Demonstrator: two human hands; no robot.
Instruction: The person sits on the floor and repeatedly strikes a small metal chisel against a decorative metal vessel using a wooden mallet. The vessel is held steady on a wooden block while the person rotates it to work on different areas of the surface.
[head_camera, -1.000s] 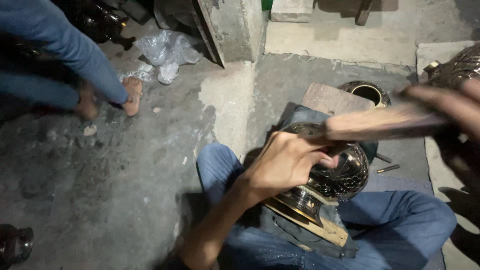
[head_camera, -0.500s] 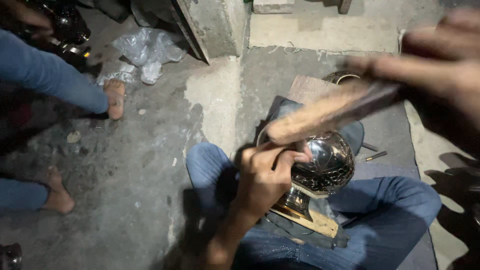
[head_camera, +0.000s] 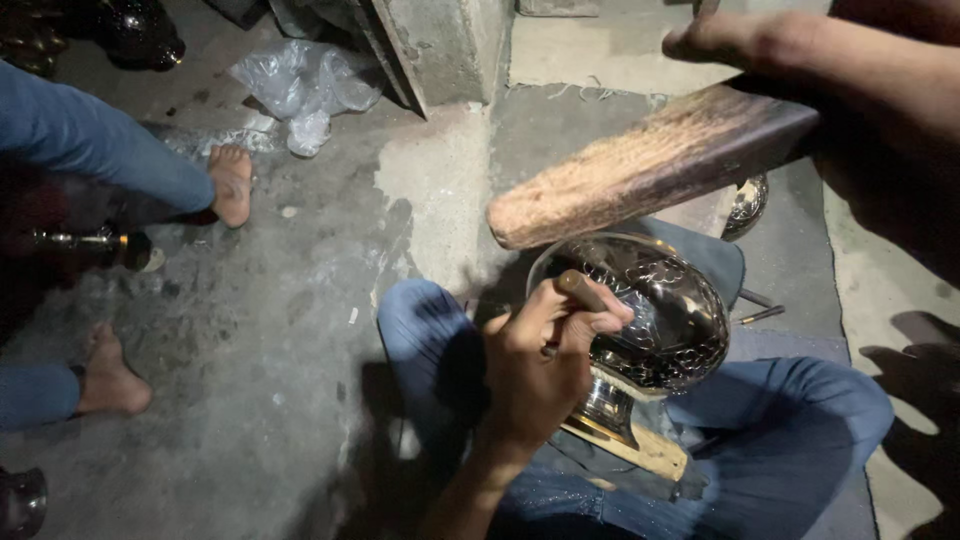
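Your left hand (head_camera: 540, 365) is closed around a small punch-like tool (head_camera: 580, 290), its tip set against the engraved silver-coloured metal vessel (head_camera: 660, 320) that rests on a wooden block (head_camera: 650, 455) in your lap, between your jeans-clad knees. Your right hand (head_camera: 800, 50) grips the handle end of a wooden mallet (head_camera: 650, 165), held raised just above the vessel's rim. Another person's bare feet (head_camera: 232, 182) rest on the concrete floor (head_camera: 280, 330) to your left.

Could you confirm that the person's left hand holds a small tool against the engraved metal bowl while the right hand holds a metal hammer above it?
Not quite: in the head view the right hand holds a wooden mallet, not a metal hammer. The left hand does hold a small tool against the engraved metal bowl.
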